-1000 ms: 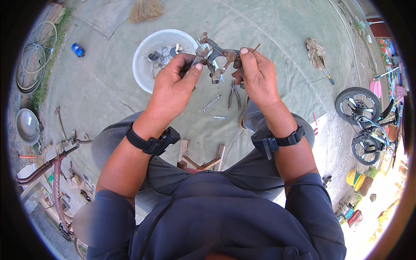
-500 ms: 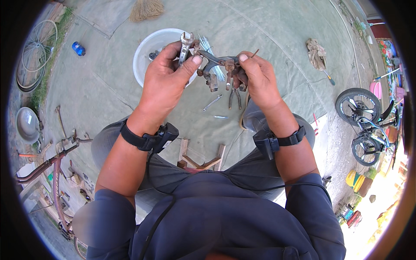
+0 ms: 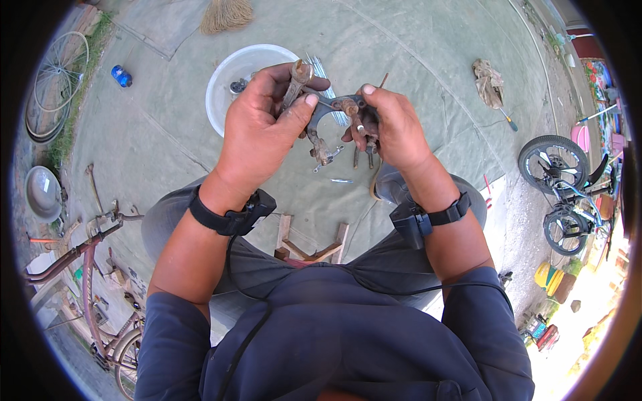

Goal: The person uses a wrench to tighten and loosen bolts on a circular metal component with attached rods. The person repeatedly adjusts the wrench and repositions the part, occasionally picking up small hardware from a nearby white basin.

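Observation:
Both hands hold up a dark, rusty bicycle caliper brake with curved arms and worn bolts. My left hand is closed, its thumb pressing near the left end of the brake. A worn wrench also sits in that hand, its head pointing up beside the index finger. My right hand pinches the right end of the brake between thumb and fingers; part of it is hidden there. Below the brake lie a small wrench, mostly covered, and pliers with only the handles showing.
A white basin with small dark parts stands behind my left hand, beside thin metal rods. A wooden frame lies between my legs. Bicycles stand left and right. A broom and rag lie farther off.
The caliper brake has turned in my hands, so its curved arch now shows more openly. The wrench head has turned and sits slightly lower and farther right. My forearms have barely moved.

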`<act>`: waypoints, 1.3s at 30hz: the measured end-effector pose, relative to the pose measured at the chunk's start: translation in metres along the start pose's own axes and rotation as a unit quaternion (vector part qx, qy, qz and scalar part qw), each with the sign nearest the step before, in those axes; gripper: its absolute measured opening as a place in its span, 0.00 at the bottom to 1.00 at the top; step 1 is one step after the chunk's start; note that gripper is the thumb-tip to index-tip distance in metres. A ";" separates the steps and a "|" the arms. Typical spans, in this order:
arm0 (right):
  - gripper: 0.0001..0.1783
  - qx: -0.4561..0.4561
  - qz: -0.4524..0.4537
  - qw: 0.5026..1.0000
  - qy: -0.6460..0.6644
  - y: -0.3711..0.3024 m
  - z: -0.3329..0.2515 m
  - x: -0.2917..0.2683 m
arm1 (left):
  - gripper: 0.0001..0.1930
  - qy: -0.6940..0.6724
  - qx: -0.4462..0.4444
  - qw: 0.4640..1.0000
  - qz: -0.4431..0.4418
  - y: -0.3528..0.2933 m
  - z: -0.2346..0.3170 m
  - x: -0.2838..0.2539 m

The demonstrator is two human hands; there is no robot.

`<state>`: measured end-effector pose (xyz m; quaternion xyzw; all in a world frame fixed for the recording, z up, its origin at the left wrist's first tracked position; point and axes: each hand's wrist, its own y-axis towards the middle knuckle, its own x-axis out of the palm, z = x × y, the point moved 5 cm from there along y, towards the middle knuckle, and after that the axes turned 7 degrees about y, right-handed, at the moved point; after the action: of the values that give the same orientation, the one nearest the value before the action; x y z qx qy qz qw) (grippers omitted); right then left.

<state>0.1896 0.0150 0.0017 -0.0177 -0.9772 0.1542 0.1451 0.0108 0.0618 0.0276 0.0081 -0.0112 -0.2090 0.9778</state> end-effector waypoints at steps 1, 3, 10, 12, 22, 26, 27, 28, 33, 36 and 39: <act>0.28 -0.001 0.000 1.000 0.005 0.000 0.001 0.000 | 0.16 0.001 0.008 1.000 0.006 0.000 0.000 0.000; 0.28 -0.001 0.010 1.000 0.015 0.000 0.004 0.003 | 0.16 0.012 0.001 1.000 0.010 -0.001 -0.002 -0.001; 0.28 -0.003 0.020 0.999 0.039 0.001 0.011 0.008 | 0.16 0.094 0.001 0.995 0.041 -0.004 -0.001 -0.007; 0.28 -0.005 0.024 0.999 0.027 0.001 0.011 0.009 | 0.16 0.087 -0.003 0.995 0.046 -0.004 -0.001 -0.007; 0.28 -0.030 0.059 0.998 0.006 -0.001 0.010 0.014 | 0.15 0.096 0.008 0.993 0.062 -0.004 0.002 -0.007; 0.27 -0.036 0.069 0.997 -0.004 -0.001 0.010 0.016 | 0.14 0.091 -0.004 0.994 0.063 -0.002 0.002 -0.007; 0.28 -0.038 0.072 0.997 -0.007 -0.001 0.010 0.016 | 0.14 0.089 -0.002 0.994 0.067 -0.002 0.002 -0.007; 0.28 -0.030 0.078 0.996 -0.009 -0.001 0.011 0.016 | 0.14 0.088 0.001 0.994 0.070 -0.001 0.003 -0.007; 0.28 -0.010 0.090 0.996 0.020 0.002 0.015 0.014 | 0.15 0.107 -0.026 0.993 0.047 0.003 -0.001 -0.009; 0.28 -0.003 0.085 0.996 0.034 0.003 0.017 0.011 | 0.16 0.080 -0.031 0.996 0.034 0.005 -0.002 -0.008; 0.30 -0.003 0.068 0.997 0.024 0.004 0.016 0.008 | 0.18 0.056 -0.038 0.997 0.025 0.006 -0.001 -0.008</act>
<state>0.1777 0.0145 -0.0124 -0.0882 -0.9704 0.1603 0.1574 0.0064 0.0705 0.0263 -0.0179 0.0513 -0.1840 0.9814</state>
